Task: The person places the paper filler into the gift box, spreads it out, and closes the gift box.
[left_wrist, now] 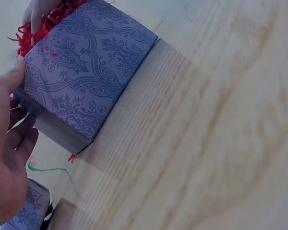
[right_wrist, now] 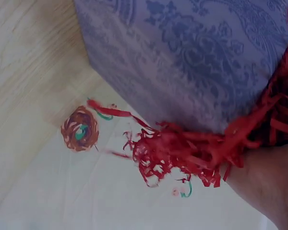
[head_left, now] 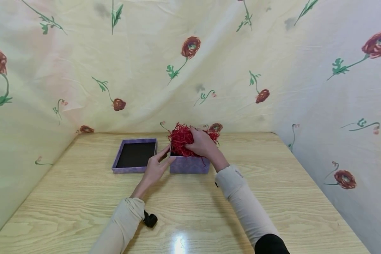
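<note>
A purple box (head_left: 189, 165) with a damask pattern stands near the table's back edge in the head view. Red shredded paper (head_left: 179, 140) heaps above its rim and spills over the right and back sides. My left hand (head_left: 155, 170) is at the box's left front corner, its fingers fairly straight along the left side and the thumb (left_wrist: 13, 74) at the front rim. From the right, my right hand (head_left: 204, 144) reaches over the box and grips the shredded paper between thumb and fingers; the paper partly hides the fingertips. Red strands (right_wrist: 177, 153) hang past the rim in the right wrist view.
The box's lid (head_left: 115, 165), purple-rimmed and black inside, lies left of the box, close to my left hand. A floral cloth (head_left: 146, 70) hangs behind and beside the wooden table (head_left: 177, 201). Below the box in the left wrist view is a small red scrap (left_wrist: 73, 157).
</note>
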`<state>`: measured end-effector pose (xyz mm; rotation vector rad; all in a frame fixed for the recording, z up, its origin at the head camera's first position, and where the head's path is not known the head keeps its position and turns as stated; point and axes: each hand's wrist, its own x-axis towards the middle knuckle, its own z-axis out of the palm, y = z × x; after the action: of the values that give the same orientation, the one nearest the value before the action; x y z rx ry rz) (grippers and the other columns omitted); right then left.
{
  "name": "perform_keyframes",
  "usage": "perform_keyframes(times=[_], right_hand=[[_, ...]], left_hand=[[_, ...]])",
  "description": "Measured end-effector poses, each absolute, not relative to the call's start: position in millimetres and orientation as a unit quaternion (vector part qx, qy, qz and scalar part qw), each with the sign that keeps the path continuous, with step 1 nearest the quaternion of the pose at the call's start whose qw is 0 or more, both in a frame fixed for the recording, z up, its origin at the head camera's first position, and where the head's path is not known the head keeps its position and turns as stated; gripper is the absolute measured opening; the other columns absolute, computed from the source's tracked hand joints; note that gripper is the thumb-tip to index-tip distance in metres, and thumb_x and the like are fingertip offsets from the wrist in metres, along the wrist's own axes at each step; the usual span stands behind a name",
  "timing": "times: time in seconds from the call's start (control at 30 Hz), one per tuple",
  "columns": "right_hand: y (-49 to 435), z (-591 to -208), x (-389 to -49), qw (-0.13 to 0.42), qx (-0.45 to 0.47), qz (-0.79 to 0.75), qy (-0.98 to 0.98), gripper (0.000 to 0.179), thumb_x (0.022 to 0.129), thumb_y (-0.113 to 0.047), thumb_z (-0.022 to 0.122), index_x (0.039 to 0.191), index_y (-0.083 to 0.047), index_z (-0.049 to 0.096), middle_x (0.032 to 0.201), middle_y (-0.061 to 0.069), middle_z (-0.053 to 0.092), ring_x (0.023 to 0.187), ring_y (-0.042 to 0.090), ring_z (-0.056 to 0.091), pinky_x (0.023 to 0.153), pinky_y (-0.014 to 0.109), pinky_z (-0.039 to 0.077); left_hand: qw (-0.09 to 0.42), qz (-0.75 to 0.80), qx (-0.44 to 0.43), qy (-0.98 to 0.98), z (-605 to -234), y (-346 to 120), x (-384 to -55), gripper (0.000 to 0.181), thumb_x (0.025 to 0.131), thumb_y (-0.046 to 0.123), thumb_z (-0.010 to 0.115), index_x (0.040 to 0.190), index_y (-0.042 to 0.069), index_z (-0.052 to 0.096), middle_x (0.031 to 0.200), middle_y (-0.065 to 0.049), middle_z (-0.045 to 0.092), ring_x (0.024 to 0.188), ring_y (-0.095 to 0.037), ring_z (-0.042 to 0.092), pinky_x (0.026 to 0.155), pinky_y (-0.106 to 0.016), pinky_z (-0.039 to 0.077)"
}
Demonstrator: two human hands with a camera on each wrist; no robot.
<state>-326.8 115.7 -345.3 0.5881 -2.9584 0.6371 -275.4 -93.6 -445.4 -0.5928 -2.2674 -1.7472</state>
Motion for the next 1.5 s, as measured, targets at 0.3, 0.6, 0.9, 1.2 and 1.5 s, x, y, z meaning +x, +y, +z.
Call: perform_keyframes(times=[0.3, 0.6, 0.9, 1.2, 1.5], right_hand=[[105, -353, -330, 0.010, 0.179, 0.198, -0.964, 0.074, 0.094, -0.026, 0.077, 0.154, 0.003, 0.044, 0.145, 0.025, 0.054, 0.130, 0.040, 0.055, 0.108, 0.050, 0.047], [100, -364, -336, -0.093, 0.168, 0.225, -0.955, 0.067, 0.104, -0.024, 0.065, 0.157, 0.004, 0.036, 0.149, 0.023, 0.052, 0.134, 0.037, 0.052, 0.110, 0.049, 0.045], [103, -362, -333, -0.077, 0.178, 0.248, -0.949, 0.069, 0.103, -0.028, 0.065, 0.156, 0.007, 0.037, 0.148, 0.026, 0.050, 0.135, 0.040, 0.051, 0.109, 0.051, 0.045], [113, -348, -313, -0.014, 0.201, 0.266, -0.943, 0.061, 0.103, -0.031, 0.067, 0.149, 0.003, 0.049, 0.144, 0.025, 0.051, 0.127, 0.038, 0.056, 0.106, 0.052, 0.048], [126, -344, -305, 0.084, 0.141, 0.249, -0.954, 0.059, 0.101, -0.033, 0.066, 0.148, 0.000, 0.051, 0.144, 0.024, 0.052, 0.128, 0.040, 0.056, 0.102, 0.056, 0.050]], left_hand=[[0.105, -0.599, -0.198, -0.769, -446, -94, -275, 0.056, 0.104, 0.020, 0.066, 0.156, 0.013, 0.047, 0.158, -0.011, 0.044, 0.136, -0.041, 0.051, 0.110, -0.053, 0.043], [0.091, -0.605, -0.190, -0.767, -446, -92, -277, 0.057, 0.104, 0.012, 0.064, 0.157, 0.006, 0.044, 0.160, -0.015, 0.039, 0.138, -0.044, 0.047, 0.112, -0.057, 0.040], [0.094, -0.609, -0.192, -0.764, -447, -92, -277, 0.057, 0.104, 0.011, 0.065, 0.157, 0.005, 0.044, 0.159, -0.016, 0.039, 0.138, -0.045, 0.046, 0.111, -0.059, 0.040], [0.119, -0.595, -0.208, -0.767, -447, -94, -277, 0.056, 0.104, 0.019, 0.067, 0.156, 0.010, 0.048, 0.155, -0.013, 0.048, 0.136, -0.039, 0.051, 0.109, -0.051, 0.045], [0.124, -0.593, -0.201, -0.770, -449, -94, -279, 0.055, 0.103, 0.016, 0.068, 0.154, 0.008, 0.050, 0.154, -0.013, 0.048, 0.135, -0.038, 0.052, 0.109, -0.047, 0.045]])
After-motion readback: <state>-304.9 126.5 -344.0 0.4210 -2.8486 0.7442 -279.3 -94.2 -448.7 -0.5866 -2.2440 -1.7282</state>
